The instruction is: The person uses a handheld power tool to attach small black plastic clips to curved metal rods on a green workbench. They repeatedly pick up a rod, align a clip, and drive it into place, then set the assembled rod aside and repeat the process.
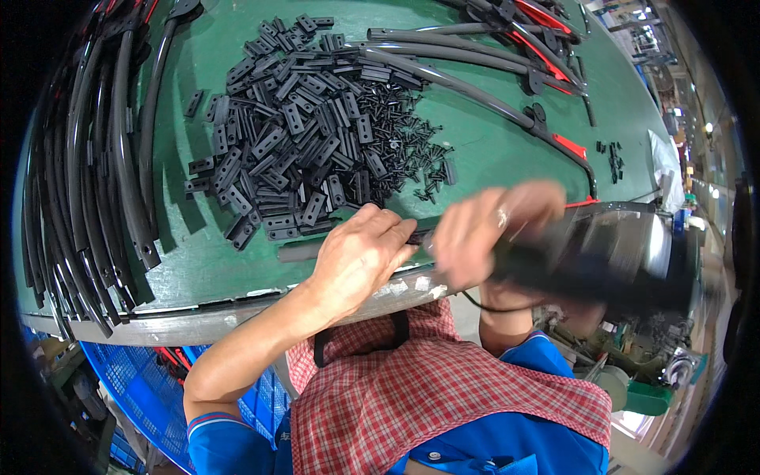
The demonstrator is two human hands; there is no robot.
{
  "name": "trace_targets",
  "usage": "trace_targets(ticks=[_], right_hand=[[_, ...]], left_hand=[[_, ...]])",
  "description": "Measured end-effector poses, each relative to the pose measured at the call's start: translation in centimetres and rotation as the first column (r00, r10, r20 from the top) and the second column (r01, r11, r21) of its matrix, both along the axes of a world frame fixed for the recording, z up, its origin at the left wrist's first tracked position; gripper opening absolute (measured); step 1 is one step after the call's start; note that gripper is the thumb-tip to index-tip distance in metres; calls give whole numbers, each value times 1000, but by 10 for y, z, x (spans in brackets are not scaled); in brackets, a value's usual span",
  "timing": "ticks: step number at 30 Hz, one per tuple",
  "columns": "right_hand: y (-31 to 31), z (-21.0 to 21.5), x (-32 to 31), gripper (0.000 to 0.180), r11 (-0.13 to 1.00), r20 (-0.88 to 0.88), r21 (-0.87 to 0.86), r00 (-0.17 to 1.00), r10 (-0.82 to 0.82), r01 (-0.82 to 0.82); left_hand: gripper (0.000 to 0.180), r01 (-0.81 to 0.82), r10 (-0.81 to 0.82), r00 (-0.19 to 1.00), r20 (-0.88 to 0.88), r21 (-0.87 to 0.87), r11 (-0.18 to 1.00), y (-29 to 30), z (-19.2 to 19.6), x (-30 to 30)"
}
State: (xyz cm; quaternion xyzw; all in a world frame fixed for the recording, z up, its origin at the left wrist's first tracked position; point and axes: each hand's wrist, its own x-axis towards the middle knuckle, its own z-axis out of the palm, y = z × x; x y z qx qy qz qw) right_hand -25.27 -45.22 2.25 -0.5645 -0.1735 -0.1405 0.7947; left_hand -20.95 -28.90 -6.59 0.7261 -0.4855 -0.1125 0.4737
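My left hand (362, 247) is closed on a dark metal tube (297, 252) lying along the table's near edge. The tube's left end sticks out past my wrist. Just right of it, my right hand (484, 233) is smeared by motion, its fingers bent downward near the tube. Whether anything is in those fingers does not show. A large dark blurred shape (602, 257) spreads to the right of that hand; its kind is not clear. Beyond my hands lie a heap of black plastic blocks with holes (293, 127) and a pile of black screws (396, 138).
Bundled dark curved tubes (87, 174) lie along the left of the green table (214, 273). More tubes with red parts (491, 95) lie at the far right. A few small black pieces (612, 161) are near the right edge. Blue plastic crates (142, 380) stand below the table at left.
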Motion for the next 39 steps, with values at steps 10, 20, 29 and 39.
trace_targets(ticks=[10, 20, 29, 39], right_hand=[[-15, -10, -37, 105, 862, 56, 299, 894, -445, 410], [-14, -7, -27, 100, 964, 47, 161, 974, -222, 212], [-41, -12, -18, 105, 873, 48, 488, 999, -8, -16], [-37, -25, -123, 72, 742, -138, 610, 959, -247, 279]], left_hand=[[32, -36, 38, 999, -16, 102, 994, -1, 12, 2], [30, 29, -27, 1000, -14, 122, 992, 1, 12, 2], [26, 34, -20, 996, -90, 156, 987, -6, 14, -4], [31, -56, 243, 821, -516, 351, 935, 43, 80, 50]])
